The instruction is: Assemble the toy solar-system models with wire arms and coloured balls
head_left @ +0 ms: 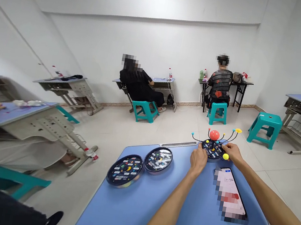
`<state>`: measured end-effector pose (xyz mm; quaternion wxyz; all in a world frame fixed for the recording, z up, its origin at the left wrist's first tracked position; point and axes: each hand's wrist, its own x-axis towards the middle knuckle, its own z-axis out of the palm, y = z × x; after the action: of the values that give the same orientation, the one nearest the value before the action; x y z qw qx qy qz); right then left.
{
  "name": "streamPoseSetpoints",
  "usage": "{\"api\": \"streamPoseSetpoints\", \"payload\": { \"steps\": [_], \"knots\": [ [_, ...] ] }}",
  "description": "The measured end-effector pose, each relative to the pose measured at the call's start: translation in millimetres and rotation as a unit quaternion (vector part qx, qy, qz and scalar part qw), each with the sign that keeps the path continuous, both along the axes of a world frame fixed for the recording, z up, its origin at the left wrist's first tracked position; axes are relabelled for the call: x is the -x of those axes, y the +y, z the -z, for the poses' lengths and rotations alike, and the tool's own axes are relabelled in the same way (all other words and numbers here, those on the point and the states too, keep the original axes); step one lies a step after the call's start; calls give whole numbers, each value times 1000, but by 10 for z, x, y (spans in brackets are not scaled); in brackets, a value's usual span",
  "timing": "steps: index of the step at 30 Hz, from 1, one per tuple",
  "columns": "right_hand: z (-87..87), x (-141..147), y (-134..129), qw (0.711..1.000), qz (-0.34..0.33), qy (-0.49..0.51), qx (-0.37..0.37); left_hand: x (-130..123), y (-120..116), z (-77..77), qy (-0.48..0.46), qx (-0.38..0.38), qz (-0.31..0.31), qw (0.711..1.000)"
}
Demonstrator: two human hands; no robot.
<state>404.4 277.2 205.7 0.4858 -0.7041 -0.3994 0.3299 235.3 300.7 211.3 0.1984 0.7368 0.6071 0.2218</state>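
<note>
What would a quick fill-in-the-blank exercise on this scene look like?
1. The left hand and right hand are at the base of a planet model.
Its largest ball is ____.
2. Apart from it, ____ round discs sit on the blue desk.
3. Nearer the wearer than the model lies a lit ____.

Missing words: red; two; phone.

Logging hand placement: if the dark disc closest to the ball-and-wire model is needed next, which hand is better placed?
The left hand, probably: it is on the side of the ball-and-wire model facing the dark disc; the right hand is on the opposite side.
</note>
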Motion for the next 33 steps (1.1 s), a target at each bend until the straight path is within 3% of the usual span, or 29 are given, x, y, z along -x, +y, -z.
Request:
{"api": "streamPoseSetpoints", "payload": {
  "steps": [6, 11, 15, 18, 21, 27, 30, 33],
  "knots": [
    [-211, -103, -239, 1000, 20, -19, 8, 57, -88, -20, -11, -5, 15, 1000],
    [-638, -123, -647, 996, 51, -62, -30, 375, -390, -88, -18, -24, 34, 999],
    [-1076, 268, -1051, 984, 2, -136, -119, 843, -768, -151, -22, -41, 45, 998],
    [-1248, 755, -1221, 967, -82, -179, -161, 1233, -1081, -137, -24, -45, 52, 997],
    [-1211, 1242, -1194, 945, -163, -224, -176, 1602, -1375, -26, -51, -46, 41, 997],
    [-824, 2008, -764, 886, -295, -338, -118, 2153, -1765, 252, -166, -43, -22, 985],
    [-652, 2302, -480, 837, -334, -424, -89, 2318, -1866, 297, -211, -40, -50, 975],
    [-519, 2507, -196, 821, -342, -454, -55, 2432, -1938, 314, -238, -25, -54, 969]
  ]
}}
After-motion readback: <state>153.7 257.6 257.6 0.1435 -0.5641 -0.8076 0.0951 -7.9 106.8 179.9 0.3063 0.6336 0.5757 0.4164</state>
